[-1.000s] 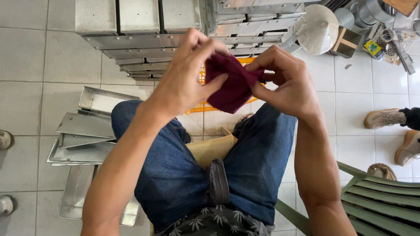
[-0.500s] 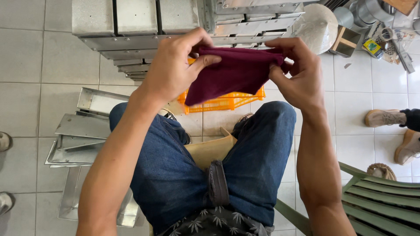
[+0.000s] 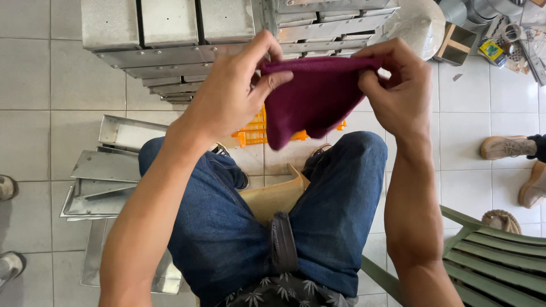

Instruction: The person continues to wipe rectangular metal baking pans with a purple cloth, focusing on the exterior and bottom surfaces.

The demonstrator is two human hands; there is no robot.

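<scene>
I sit in blue jeans and hold a dark maroon cloth (image 3: 315, 99) spread out in front of me, above my knees. My left hand (image 3: 236, 91) pinches its upper left corner between thumb and fingers. My right hand (image 3: 398, 85) grips its upper right edge. The cloth hangs down in a rough triangle between both hands. Behind it, an orange plastic crate (image 3: 253, 131) shows on the floor.
Stacked grey metal trays (image 3: 170, 34) stand ahead on the tiled floor, with loose metal trays (image 3: 108, 170) at my left. A green plastic chair (image 3: 500, 261) is at the lower right. Another person's shoes (image 3: 506, 146) rest at the right; more shoes (image 3: 7, 187) at the left edge.
The cloth went from bunched between my hands to pulled open and spread wide. Both hands rose slightly and moved apart.
</scene>
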